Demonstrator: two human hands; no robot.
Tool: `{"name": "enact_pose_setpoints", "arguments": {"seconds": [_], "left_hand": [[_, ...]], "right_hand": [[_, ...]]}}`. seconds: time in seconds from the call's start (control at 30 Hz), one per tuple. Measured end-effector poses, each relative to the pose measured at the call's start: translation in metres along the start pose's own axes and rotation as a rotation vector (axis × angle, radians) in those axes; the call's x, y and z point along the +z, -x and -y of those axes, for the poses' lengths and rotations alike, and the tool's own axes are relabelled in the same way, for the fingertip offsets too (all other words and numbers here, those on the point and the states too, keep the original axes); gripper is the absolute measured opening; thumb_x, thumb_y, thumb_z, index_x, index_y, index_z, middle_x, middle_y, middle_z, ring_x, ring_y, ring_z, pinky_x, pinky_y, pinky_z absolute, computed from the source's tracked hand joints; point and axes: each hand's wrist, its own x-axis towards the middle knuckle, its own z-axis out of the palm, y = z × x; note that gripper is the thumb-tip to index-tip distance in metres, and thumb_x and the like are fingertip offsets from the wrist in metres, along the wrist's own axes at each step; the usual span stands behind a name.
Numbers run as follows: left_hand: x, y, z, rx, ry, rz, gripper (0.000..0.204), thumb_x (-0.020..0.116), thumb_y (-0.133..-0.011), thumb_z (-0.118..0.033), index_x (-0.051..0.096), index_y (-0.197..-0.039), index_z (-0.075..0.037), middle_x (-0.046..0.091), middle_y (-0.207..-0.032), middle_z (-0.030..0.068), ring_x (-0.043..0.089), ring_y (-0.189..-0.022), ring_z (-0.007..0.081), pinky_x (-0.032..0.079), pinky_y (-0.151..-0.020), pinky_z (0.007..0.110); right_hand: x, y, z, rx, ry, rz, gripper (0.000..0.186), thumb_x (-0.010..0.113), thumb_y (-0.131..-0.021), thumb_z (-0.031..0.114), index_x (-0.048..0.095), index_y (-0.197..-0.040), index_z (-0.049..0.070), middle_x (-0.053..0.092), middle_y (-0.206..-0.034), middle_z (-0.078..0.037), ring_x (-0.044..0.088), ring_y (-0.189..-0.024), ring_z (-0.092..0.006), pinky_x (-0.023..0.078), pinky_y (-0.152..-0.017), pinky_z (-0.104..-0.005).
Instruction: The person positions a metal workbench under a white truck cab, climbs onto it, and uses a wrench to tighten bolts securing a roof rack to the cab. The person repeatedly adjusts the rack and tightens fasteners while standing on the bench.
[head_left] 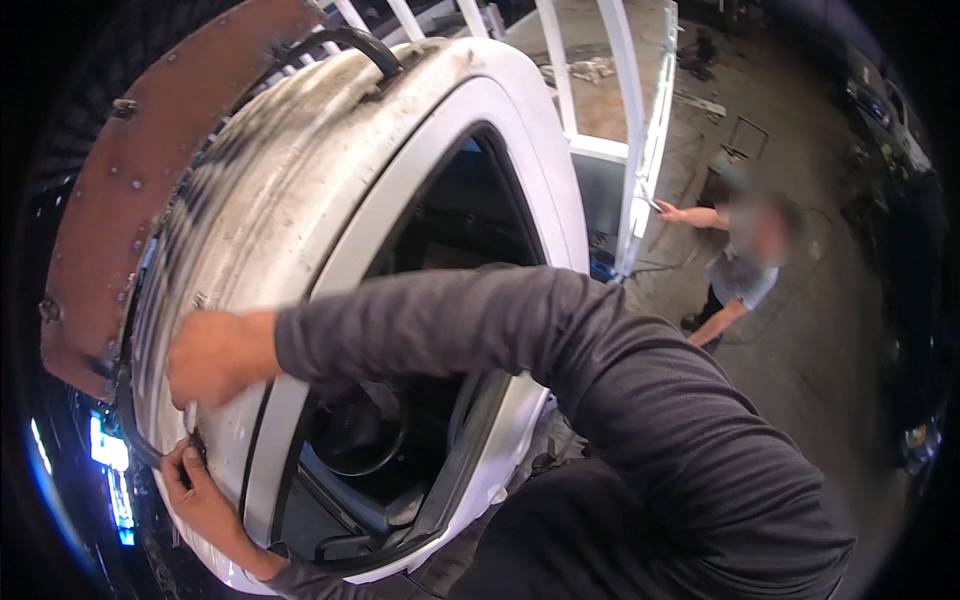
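Note:
A white vehicle cab (pixel 300 230) with a dirty, stained roof fills the left of the view. My right arm reaches across its side window to the roof edge, where my right hand (pixel 220 360) is closed and slightly blurred. Below that fist shows a short, light metal shaft (pixel 191 417); the rest of it is hidden. Just beneath, my left hand (pixel 203 503) is closed, with thumb and fingers together at a small dark fitting (pixel 197 440) on the roof. Whether it grips this fitting is unclear.
A riveted brown panel (pixel 130 200) stands along the roof on a curved black tube (pixel 350 38). The cab's window shows a steering wheel (pixel 357 430). White metal framing (pixel 625 90) rises behind. To the right, another person (pixel 745 260) has one hand on it; a dark vehicle (pixel 880 110) stands farther right.

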Motion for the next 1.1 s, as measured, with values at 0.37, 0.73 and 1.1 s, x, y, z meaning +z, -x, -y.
{"name": "enact_pose_setpoints", "arguments": {"seconds": [0.37,0.73,1.1], "left_hand": [[0.003,-0.005,0.004,-0.022,0.049,-0.075,0.020,0.064,-0.101,-0.012,0.069,-0.115,0.002,0.070,-0.104,0.0084,0.063,-0.098,0.0176,0.052,-0.091,0.032],[0.004,-0.001,0.001,-0.050,-0.069,-0.065,0.026,0.061,-0.103,-0.018,0.069,-0.119,0.001,0.073,-0.114,0.0156,0.067,-0.109,0.0261,0.049,-0.098,0.035],[0.003,-0.001,0.005,-0.017,0.103,-0.037,0.020,0.066,-0.101,-0.015,0.068,-0.108,0.002,0.068,-0.098,0.0071,0.061,-0.093,0.0186,0.049,-0.089,0.032]], "right_hand": [[0.039,-0.046,-0.017,-0.046,0.289,-0.060,0.016,0.062,-0.086,0.024,0.076,-0.092,0.018,0.075,-0.090,-0.007,0.074,-0.094,-0.0313,0.055,-0.085,-0.0464],[-0.041,-0.023,0.088,0.090,0.403,0.286,0.013,0.073,-0.074,0.027,0.078,-0.074,0.014,0.074,-0.074,-0.007,0.074,-0.074,-0.0254,0.053,-0.058,-0.0384],[0.016,-0.042,-0.002,-0.093,0.340,0.125,0.014,0.068,-0.079,0.022,0.077,-0.085,0.013,0.075,-0.082,-0.008,0.075,-0.088,-0.0273,0.058,-0.068,-0.0382]]}}
